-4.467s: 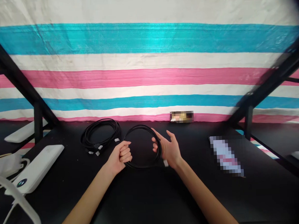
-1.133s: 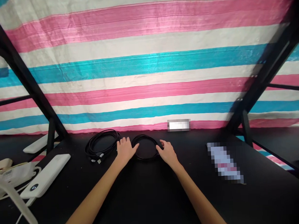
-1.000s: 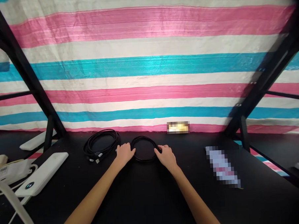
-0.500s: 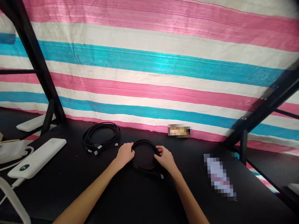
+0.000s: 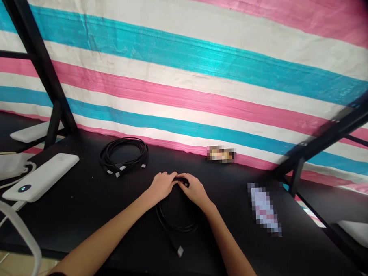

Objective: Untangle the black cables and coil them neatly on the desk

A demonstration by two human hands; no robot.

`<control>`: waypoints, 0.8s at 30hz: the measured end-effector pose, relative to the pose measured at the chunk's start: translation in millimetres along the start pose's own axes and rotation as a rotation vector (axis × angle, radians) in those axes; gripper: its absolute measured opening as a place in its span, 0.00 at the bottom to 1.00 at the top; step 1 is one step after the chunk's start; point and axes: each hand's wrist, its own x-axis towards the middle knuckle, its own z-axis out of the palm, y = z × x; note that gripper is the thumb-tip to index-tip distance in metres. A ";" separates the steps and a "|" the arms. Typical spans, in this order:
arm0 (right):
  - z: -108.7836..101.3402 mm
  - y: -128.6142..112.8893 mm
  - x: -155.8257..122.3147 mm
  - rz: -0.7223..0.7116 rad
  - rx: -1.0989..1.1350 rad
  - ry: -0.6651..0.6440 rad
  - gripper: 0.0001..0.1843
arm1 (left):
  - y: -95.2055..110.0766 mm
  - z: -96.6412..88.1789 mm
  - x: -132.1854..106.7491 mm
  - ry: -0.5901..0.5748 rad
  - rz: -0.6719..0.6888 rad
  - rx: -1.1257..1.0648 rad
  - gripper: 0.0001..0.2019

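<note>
A coiled black cable point(image 5: 175, 226) lies on the black table point(image 5: 83, 207), its loops trailing toward me and one silver plug end near the front edge. My left hand point(image 5: 162, 185) and my right hand point(image 5: 193, 190) meet at the far side of the coil, fingers closed on the bunched cable strands between them.
A second black cable bundle point(image 5: 123, 155) lies behind and to the left. A white power bank point(image 5: 41, 176) with a lit dot sits at the left, white cords beside it. A blurred packet point(image 5: 264, 207) lies right. Black frame bars point(image 5: 44, 75) stand against a striped tarp.
The coil was held as a wide ring between both hands, then laid on the table. Now both hands have come together at its far side, squeezing the loops. The view has tilted.
</note>
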 end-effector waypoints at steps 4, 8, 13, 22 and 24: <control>-6.4 2.4 0.4 0.045 0.039 0.085 0.15 | -2.7 -0.7 0.1 0.036 -0.113 -0.006 0.14; -10.1 2.3 0.0 0.133 0.147 0.141 0.19 | -5.3 -2.2 0.0 0.078 -0.219 -0.028 0.16; -8.9 3.8 1.7 0.087 0.170 0.211 0.17 | -5.3 -4.0 -0.9 0.130 -0.225 -0.119 0.15; -5.9 3.2 2.5 -0.010 0.169 0.189 0.15 | -8.0 -3.5 0.6 0.093 -0.005 -0.208 0.15; -5.7 2.4 2.3 -0.005 0.155 0.168 0.15 | -8.1 -4.6 1.2 0.067 -0.033 -0.177 0.14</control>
